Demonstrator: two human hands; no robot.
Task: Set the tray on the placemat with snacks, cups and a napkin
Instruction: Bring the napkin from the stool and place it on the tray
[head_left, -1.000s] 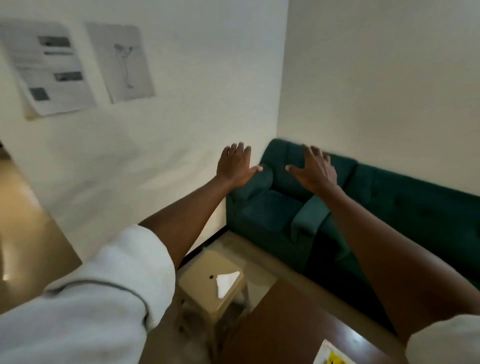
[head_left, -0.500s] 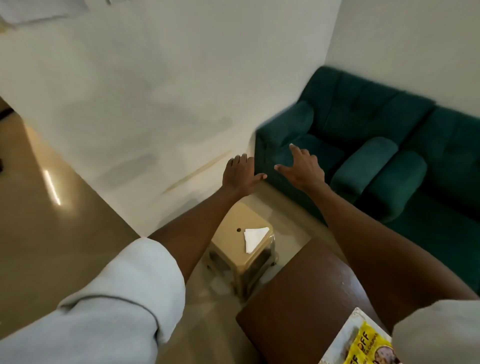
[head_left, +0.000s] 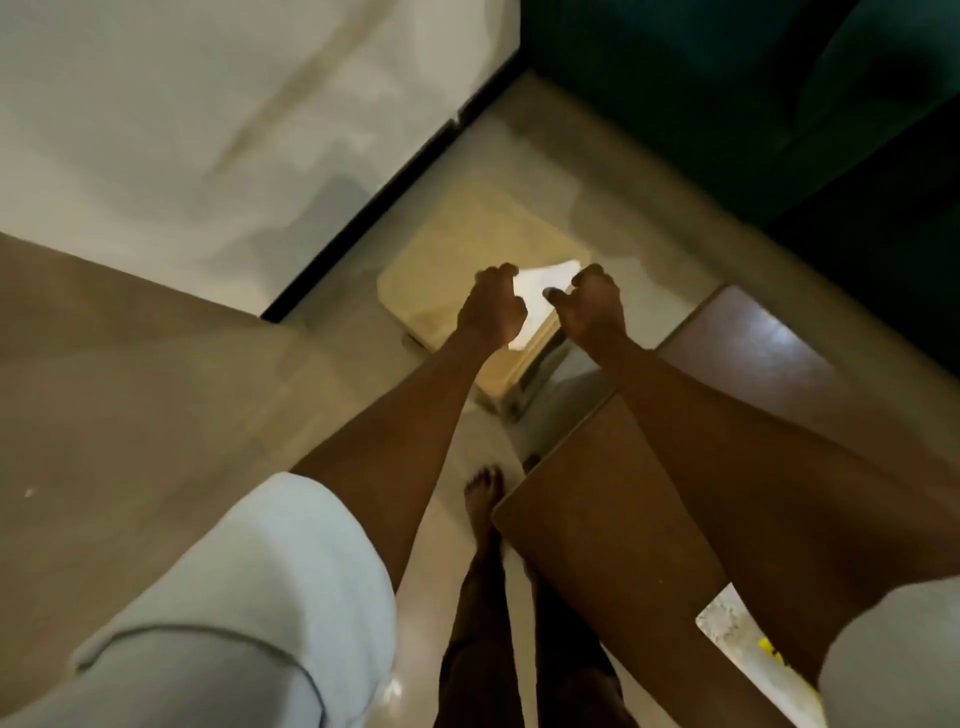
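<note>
A white napkin (head_left: 537, 285) lies on a cream plastic stool (head_left: 457, 249) on the floor beside the table. My left hand (head_left: 491, 306) and my right hand (head_left: 595, 306) hover side by side over the napkin, with fingers curled down toward its far edge. Motion blur hides whether either hand touches or pinches it. A pale mat or tray edge (head_left: 727, 623) with a yellow snack packet (head_left: 768, 648) shows at the lower right, mostly behind my right arm. No cups are in view.
A brown wooden table (head_left: 613, 499) fills the right side, its corner close to the stool. A dark green sofa (head_left: 753, 104) stands at the upper right, a white wall (head_left: 208, 104) with black skirting at the left. My bare foot (head_left: 483, 493) is on the floor.
The view has swung down from the wall and sofa to the floor. Both hands dropped from stretched-out in the air to just over the napkin, and their fingers have curled.
</note>
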